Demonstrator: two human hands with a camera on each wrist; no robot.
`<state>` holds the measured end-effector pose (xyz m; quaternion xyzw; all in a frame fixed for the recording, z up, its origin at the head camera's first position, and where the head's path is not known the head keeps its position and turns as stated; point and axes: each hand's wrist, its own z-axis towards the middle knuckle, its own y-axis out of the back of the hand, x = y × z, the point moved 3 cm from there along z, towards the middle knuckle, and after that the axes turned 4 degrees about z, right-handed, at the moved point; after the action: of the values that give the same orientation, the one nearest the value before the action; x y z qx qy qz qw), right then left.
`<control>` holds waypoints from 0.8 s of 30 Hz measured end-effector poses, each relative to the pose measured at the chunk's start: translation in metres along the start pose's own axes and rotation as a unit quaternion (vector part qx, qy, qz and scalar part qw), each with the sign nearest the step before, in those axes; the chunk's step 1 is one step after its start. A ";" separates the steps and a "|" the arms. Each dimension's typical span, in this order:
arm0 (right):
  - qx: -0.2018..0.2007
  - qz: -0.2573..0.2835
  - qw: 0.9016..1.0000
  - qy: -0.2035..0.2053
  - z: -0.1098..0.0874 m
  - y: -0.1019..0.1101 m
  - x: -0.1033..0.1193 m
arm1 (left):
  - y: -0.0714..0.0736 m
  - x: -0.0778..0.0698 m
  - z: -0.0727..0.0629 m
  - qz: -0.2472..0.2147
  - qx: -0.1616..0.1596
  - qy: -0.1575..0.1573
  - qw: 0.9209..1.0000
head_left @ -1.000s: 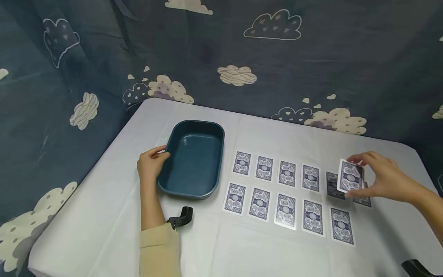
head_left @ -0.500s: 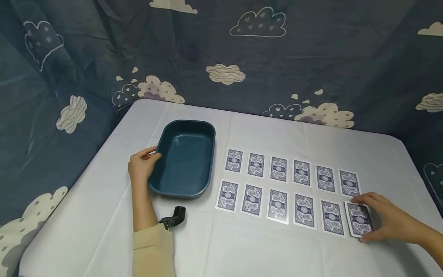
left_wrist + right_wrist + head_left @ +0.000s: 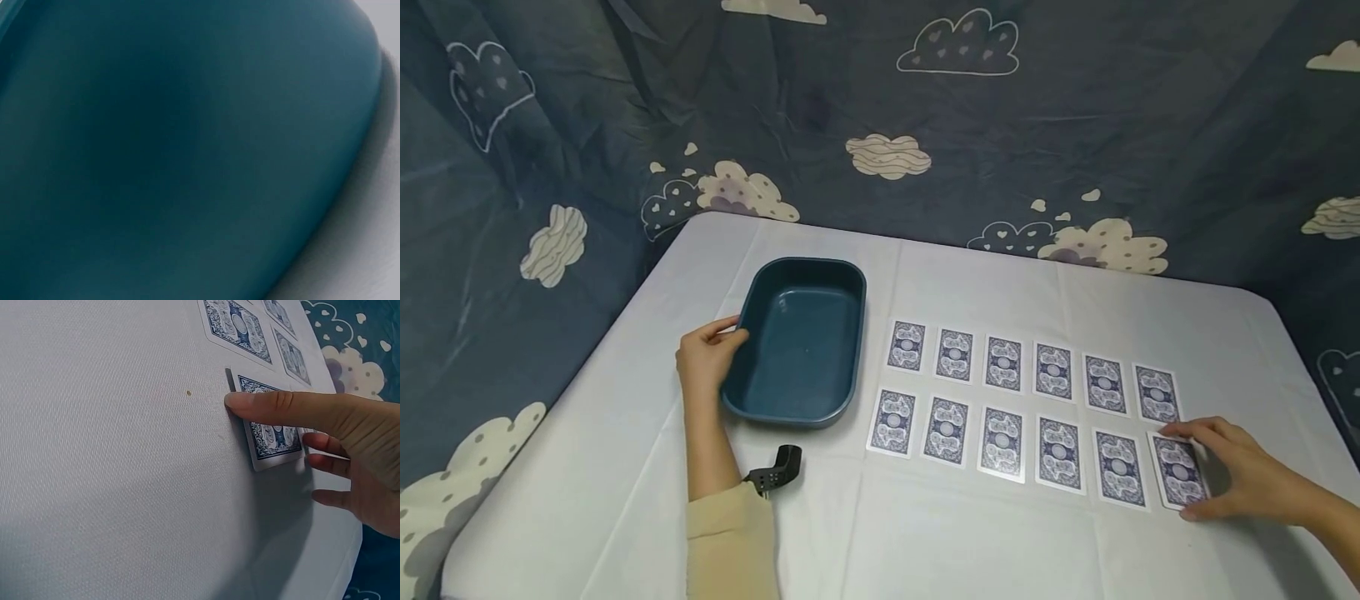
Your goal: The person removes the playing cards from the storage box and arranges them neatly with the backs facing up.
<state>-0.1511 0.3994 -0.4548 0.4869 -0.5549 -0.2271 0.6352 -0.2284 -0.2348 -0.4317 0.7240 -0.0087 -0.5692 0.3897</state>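
Note:
At the left, my left hand [image 3: 706, 360] grips the near-left rim of a deep teal rectangular tub [image 3: 805, 354], thumb over the edge. The left wrist view is filled by the tub's smooth teal wall [image 3: 187, 150], and no fingers show there. On the right side, my right hand [image 3: 1251, 475] holds a blue-backed playing card [image 3: 1177, 471] by its opposite edges, at the right end of the front row. Its thumb [image 3: 253, 405] lies along one edge in the right wrist view, fingers [image 3: 328, 464] at the other side. The card is face down, at or just above the cloth.
Two rows of face-down playing cards, among them a front-row card [image 3: 1060, 454] and a back-row card [image 3: 1053, 372], lie right of the tub. A white cloth [image 3: 985, 542] covers the table. Behind hangs a dark cloud-patterned curtain [image 3: 820, 100]. A black strap [image 3: 775, 473] is at the left wrist.
My right hand has brought a card down from above the back row to the right end of the front row. The view has shifted slightly; my left hand stays on the tub.

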 end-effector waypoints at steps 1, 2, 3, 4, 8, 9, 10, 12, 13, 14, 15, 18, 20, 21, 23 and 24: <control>-0.002 0.003 1.000 0.000 -0.001 0.000 0.000 | 0.000 0.000 0.000 0.001 0.001 0.000 1.000; -0.006 0.005 1.000 0.000 -0.002 -0.001 -0.001 | -0.001 -0.001 0.001 0.000 0.002 0.000 1.000; -0.010 0.005 1.000 0.000 -0.003 -0.001 -0.001 | -0.001 -0.001 0.001 0.001 0.003 0.000 1.000; -0.012 0.005 1.000 -0.001 -0.004 -0.002 0.000 | -0.002 -0.001 0.001 0.001 0.004 0.000 1.000; -0.016 0.008 1.000 -0.006 -0.009 -0.003 0.000 | -0.004 -0.001 0.002 -0.002 0.009 0.002 1.000; -0.014 0.010 1.000 -0.007 -0.010 -0.003 0.000 | -0.004 -0.001 0.001 -0.002 0.010 0.002 1.000; -0.013 0.009 1.000 -0.010 -0.011 -0.004 0.000 | -0.005 -0.001 0.002 -0.003 0.012 0.003 1.000; -0.013 0.008 1.000 -0.020 -0.013 -0.004 0.001 | -0.006 -0.001 0.001 -0.005 0.012 0.003 1.000; -0.013 0.011 1.000 -0.025 -0.013 -0.003 0.001 | -0.006 -0.001 0.001 -0.005 0.014 0.002 1.000; -0.012 0.012 0.999 -0.034 -0.014 -0.003 0.002 | -0.006 -0.001 0.001 -0.008 0.016 0.000 1.000; -0.011 0.012 0.999 -0.045 -0.013 -0.002 0.001 | -0.006 -0.002 0.001 -0.007 0.020 -0.001 1.000; -0.025 0.002 0.996 -0.091 -0.008 0.001 0.002 | -0.002 -0.003 0.000 -0.008 0.024 -0.002 1.000; -0.045 -0.002 0.991 -0.123 0.000 0.005 0.005 | 0.005 -0.003 -0.001 -0.016 0.004 -0.003 1.000; -0.061 -0.004 0.989 -0.135 0.005 0.007 0.008 | 0.009 -0.004 -0.002 -0.021 -0.015 -0.005 1.000; -0.099 -0.003 0.984 -0.145 0.013 0.014 0.019 | 0.018 -0.009 -0.005 -0.036 -0.072 -0.027 0.996; -0.120 0.001 0.982 -0.143 0.018 0.017 0.025 | 0.021 -0.013 -0.007 -0.045 -0.101 -0.041 0.993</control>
<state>-0.1645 0.3790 -0.4297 0.3691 -0.6090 -0.3591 0.6033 -0.2182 -0.2401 -0.4088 0.6571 0.0653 -0.6130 0.4339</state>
